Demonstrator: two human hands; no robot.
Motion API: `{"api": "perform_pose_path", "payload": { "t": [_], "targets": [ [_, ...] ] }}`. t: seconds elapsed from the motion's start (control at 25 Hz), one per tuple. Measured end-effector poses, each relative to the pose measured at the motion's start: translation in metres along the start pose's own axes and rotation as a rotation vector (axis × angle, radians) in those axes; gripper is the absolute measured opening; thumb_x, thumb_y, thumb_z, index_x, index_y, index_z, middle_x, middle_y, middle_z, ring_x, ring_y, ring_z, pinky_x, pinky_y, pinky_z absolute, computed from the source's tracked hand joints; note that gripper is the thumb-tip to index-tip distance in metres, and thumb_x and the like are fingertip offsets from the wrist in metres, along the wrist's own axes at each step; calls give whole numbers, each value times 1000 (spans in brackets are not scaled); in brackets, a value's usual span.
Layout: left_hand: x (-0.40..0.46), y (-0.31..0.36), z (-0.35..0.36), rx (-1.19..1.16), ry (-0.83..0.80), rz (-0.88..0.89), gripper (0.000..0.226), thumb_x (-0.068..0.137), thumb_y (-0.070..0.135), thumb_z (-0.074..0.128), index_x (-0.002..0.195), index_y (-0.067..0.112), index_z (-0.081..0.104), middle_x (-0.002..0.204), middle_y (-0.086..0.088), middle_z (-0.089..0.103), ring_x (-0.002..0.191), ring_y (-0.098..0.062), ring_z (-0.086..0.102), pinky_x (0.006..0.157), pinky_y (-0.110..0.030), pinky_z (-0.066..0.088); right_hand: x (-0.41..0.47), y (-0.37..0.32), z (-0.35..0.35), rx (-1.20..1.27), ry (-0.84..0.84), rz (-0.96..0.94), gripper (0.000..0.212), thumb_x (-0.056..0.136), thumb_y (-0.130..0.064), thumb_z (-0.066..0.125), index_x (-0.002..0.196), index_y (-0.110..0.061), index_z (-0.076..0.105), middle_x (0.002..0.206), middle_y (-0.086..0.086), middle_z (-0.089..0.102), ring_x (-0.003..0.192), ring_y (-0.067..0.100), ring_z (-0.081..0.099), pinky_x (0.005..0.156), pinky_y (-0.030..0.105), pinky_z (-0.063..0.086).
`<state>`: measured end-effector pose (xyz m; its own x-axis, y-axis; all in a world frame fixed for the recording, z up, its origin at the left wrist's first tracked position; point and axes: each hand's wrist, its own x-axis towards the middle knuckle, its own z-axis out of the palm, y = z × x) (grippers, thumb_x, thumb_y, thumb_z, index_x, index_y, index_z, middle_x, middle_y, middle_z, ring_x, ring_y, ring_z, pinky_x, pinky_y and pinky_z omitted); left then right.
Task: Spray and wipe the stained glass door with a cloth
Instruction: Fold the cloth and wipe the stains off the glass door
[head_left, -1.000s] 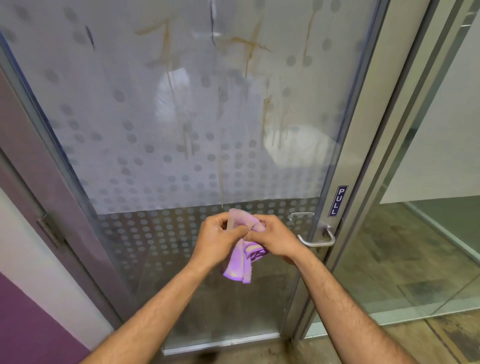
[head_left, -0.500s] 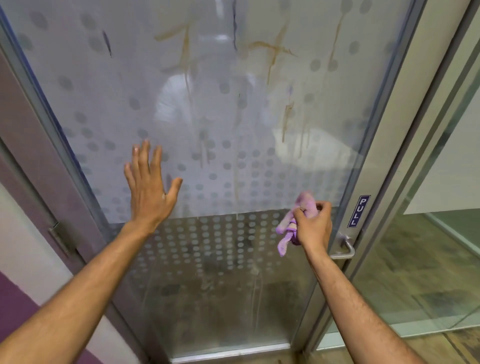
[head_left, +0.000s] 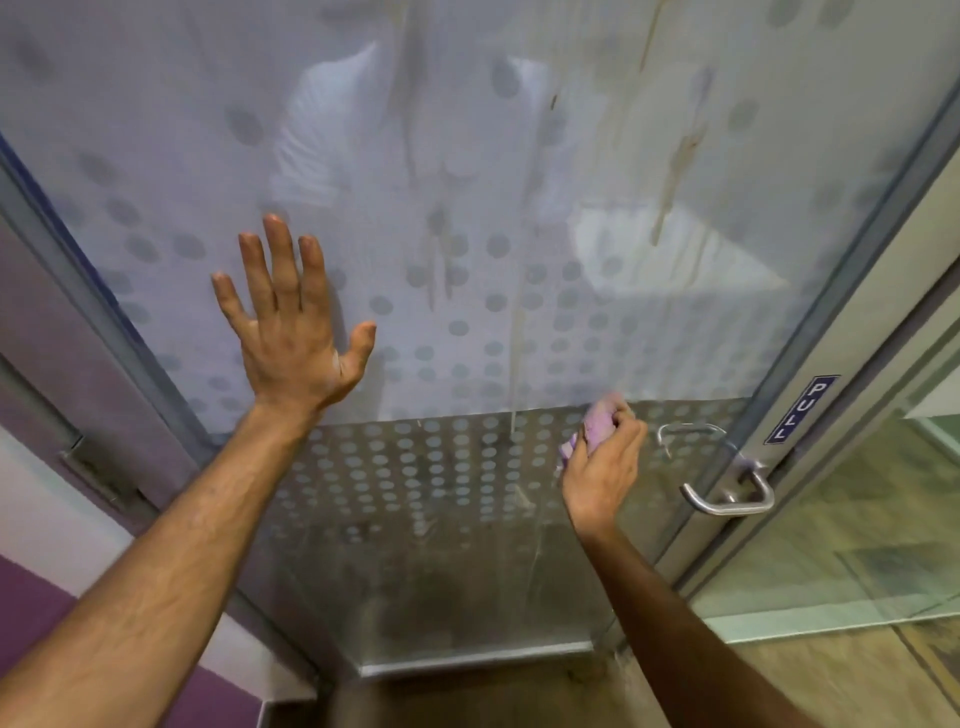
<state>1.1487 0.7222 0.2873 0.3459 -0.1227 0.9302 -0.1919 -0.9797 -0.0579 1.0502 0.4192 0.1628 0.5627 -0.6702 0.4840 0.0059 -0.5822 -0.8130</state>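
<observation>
Head view: left hand (head_left: 293, 332) presses flat, fingers spread, on the stained glass door (head_left: 519, 249); right hand (head_left: 602, 467) clutches a bunched purple cloth (head_left: 597, 421) against the glass beside the lever handle (head_left: 727, 499).

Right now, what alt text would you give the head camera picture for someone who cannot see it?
A person faces a frosted, dotted glass door streaked with brown stains, the left hand spread flat against it. The right hand grips a bunched purple cloth near the metal handle, beside a PULL sign.
</observation>
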Motion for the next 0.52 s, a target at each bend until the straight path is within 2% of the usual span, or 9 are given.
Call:
{"api": "perform_pose_path", "payload": {
  "t": [0.08,0.2,0.32,0.4,0.52],
  "targets": [
    [1,0,2,1,20,5,94,97,71,28,165,15,-5,175,-8,-12,160,-23,-18,127,-51,-14,-13,-11,16,79,65,62,47,82,-1,66,125,0,49,117,24,58,103,41,60,85,44,44],
    [0,2,0,0,47,2,94,97,69,30,165,14,-4,168,-23,10,160,-22,-18,126,-51,-13,-41,-40,34,179,-20,78,44,85,-5,64,119,-17,40,117,20,58,98,41,64,80,44,51],
    [2,2,-2,9,49,-1,93,97,67,30,165,14,-3,166,-27,18,160,-22,-17,127,-51,-11,-69,-71,53,204,-174,-83,47,76,-12,66,115,-16,41,111,17,57,95,39,63,81,38,46],
    [2,3,-2,18,52,4,92,97,67,29,166,15,-3,167,-25,15,161,-23,-16,127,-51,-11,-82,-91,62,166,-288,-184,52,71,-7,73,114,-15,46,106,14,56,93,36,61,79,39,48],
    [1,1,0,28,55,21,91,97,67,29,166,16,-2,171,-19,4,161,-24,-14,127,-52,-10,-90,-100,70,-21,-353,-518,33,81,-2,68,112,-11,62,96,10,57,86,30,59,67,41,52]
  ]
}}
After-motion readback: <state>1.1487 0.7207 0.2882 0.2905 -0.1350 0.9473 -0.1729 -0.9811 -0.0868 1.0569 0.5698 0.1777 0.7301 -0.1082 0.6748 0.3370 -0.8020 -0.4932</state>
